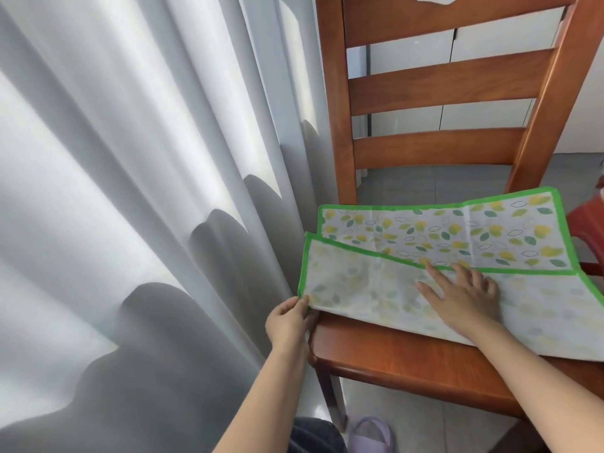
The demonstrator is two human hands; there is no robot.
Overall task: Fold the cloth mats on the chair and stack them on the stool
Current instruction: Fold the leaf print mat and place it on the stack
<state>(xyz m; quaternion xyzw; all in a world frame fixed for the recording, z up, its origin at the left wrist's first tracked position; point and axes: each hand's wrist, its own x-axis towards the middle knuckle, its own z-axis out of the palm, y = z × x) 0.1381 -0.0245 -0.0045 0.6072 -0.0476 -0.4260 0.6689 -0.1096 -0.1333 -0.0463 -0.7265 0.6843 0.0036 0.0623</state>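
A cloth mat (pixel 434 233) with a green border and a yellow-and-green leaf print lies on the seat of a wooden chair (pixel 405 358). Its near half is folded over, pale underside up, with the folded edge slanting across the print. My left hand (pixel 289 323) pinches the near left corner of the folded flap at the seat's left edge. My right hand (pixel 464 297) rests flat on the flap, fingers spread, touching the green edge. A red stool (pixel 585 220) shows only as a sliver at the right edge.
A grey curtain (pixel 130 191) hangs close against the chair's left side. The chair's slatted back (pixel 447 83) rises behind the mat. On the grey tiled floor below the seat lies a lilac slipper (pixel 371 434).
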